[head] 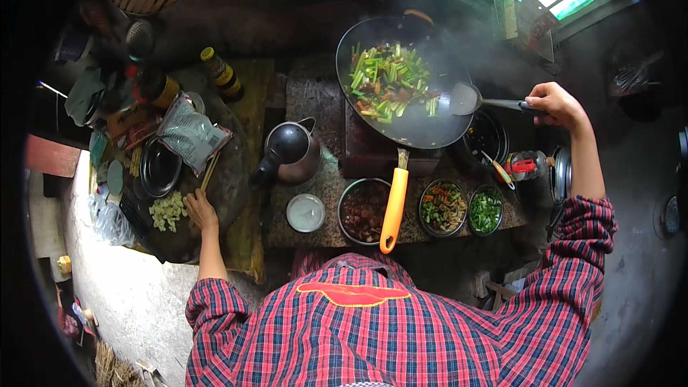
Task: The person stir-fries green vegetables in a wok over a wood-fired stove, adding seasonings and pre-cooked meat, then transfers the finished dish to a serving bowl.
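My right hand (556, 105) grips the dark handle of a metal wok spatula (466, 99). The spatula's blade rests at the right inner side of a dark wok (408, 131), and steam rises there. Cut green stalks (395, 72) mixed with brown pieces lie in the wok. Its long orange handle (395, 207) points towards me. On the left, my left hand (201, 210) is at the lower end of wooden chopsticks (210, 172), beside a pile of chopped pale garlic (167, 210) on a round dark board (234, 193). Its fingertips are partly hidden, so its grip is unclear.
A metal kettle (301, 158) stands between board and wok. Nearer me are a white-filled bowl (305, 213), a bowl of brown pieces (363, 209), mixed chopped vegetables (443, 207) and chopped greens (485, 209). A plastic packet (193, 131) and a yellow-capped bottle (221, 72) stand left.
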A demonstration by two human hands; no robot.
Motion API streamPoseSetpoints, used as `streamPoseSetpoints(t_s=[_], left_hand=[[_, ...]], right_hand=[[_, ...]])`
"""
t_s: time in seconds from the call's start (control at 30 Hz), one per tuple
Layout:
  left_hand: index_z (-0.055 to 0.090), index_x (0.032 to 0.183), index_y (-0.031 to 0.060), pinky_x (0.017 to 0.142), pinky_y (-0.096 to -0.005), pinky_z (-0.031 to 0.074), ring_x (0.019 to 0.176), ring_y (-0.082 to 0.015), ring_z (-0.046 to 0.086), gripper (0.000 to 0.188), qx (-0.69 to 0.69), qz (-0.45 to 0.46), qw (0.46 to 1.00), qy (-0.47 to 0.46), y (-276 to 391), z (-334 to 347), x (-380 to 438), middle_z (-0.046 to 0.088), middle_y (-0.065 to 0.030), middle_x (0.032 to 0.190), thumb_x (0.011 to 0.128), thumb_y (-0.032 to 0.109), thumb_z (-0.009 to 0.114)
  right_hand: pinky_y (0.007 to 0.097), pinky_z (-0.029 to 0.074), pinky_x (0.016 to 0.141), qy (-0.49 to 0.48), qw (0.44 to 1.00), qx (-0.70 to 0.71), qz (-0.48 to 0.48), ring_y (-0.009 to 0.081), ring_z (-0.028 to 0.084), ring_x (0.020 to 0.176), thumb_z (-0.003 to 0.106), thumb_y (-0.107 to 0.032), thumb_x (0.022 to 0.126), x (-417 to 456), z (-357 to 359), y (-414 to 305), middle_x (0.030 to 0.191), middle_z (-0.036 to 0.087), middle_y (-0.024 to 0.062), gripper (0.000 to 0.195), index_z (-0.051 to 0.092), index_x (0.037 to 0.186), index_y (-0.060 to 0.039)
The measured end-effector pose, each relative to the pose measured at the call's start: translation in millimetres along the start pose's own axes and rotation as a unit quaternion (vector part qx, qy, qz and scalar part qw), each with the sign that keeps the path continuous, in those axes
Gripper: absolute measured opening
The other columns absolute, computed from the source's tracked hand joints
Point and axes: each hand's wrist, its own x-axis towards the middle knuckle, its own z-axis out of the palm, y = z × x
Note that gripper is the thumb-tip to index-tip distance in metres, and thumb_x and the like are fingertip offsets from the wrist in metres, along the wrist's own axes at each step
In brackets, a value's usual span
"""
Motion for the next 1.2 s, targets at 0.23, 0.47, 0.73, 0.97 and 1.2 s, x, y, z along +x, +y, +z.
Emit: streamPoseSetpoints(t_s=[0.23,0.47,0.73,0.97,1.2], left_hand=[[0.048,0.126,0.0045,0.090,-0.0463,0.039,0.110,-0.0333,0.045,0.037,0.032,-0.042,0.999,-0.009,7.6,-16.8,4.5,0.049,-0.0160,0.117,0.093,0.019,0.054],[0.056,0.105,-0.0022,0.087,-0.0429,0.040,0.102,-0.0339,0.050,0.024,-0.160,0.014,0.981,0.106,95.8,-144.1,-6.8,0.056,-0.0167,0.106,0.086,0.012,0.060],[0.055,0.115,0.0002,0.077,-0.0357,0.054,0.087,-0.0229,0.064,0.057,-0.678,-0.092,0.400,-0.610,272.4,-233.8,-106.3,0.062,-0.0151,0.100,0.094,0.052,0.043],[0.041,0.085,0.0130,0.037,-0.0215,0.022,0.042,-0.0043,0.028,0.021,-0.671,-0.124,0.397,-0.613,327.5,-275.2,-117.2,0.035,0.0054,0.058,0.094,0.023,0.056],[0.041,0.089,0.0113,0.036,-0.0219,0.023,0.040,-0.0037,0.028,0.018,-0.637,-0.143,0.443,-0.615,309.2,-274.5,-105.0,0.035,0.0057,0.056,0.092,0.017,0.058]], right_hand=[[0.0185,0.037,0.042,-0.048,0.956,0.274,-0.091,0.0078,0.058,0.060,0.067,-0.018,0.085,80.3,118.7,20.4,0.072,0.060,0.0016,0.016,0.061,0.092,-0.0050],[0.0385,0.047,0.064,0.176,0.865,-0.064,-0.466,0.0316,0.061,0.071,0.068,-0.011,0.076,41.1,146.9,21.0,0.079,0.061,0.0131,0.022,0.059,0.096,-0.0046],[0.0397,0.047,0.053,0.160,0.812,-0.290,-0.480,0.0291,0.058,0.061,0.063,-0.012,0.076,-93.4,83.5,-4.5,0.074,0.052,0.0111,0.011,0.062,0.086,-0.0108],[0.0435,0.050,0.058,0.216,0.820,-0.322,-0.422,0.0319,0.063,0.066,0.055,-0.010,0.082,-4.8,143.0,9.8,0.076,0.057,0.0137,0.010,0.059,0.091,-0.0125],[0.0220,0.037,0.046,0.000,0.972,0.055,-0.229,0.0058,0.053,0.055,0.068,-0.014,0.081,45.1,1.4,35.2,0.063,0.059,0.0014,0.016,0.066,0.090,-0.0020]])
